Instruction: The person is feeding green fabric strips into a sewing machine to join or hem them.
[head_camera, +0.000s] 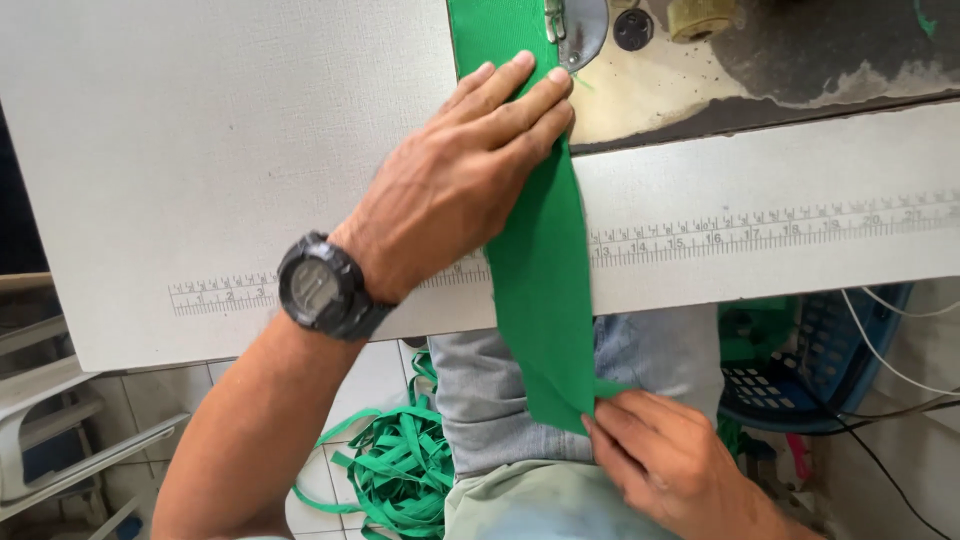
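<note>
A long green fabric strip runs from the sewing machine's presser foot at the top, across the grey table and down over its front edge. My left hand, with a black watch on the wrist, lies flat on the strip close to the presser foot, fingers together. My right hand pinches the strip's lower end below the table edge, over my lap.
A printed ruler scale runs along the table's front. A heap of green strips lies on the tiled floor at my left leg. A blue plastic basket and cables sit at the right. White furniture stands at far left.
</note>
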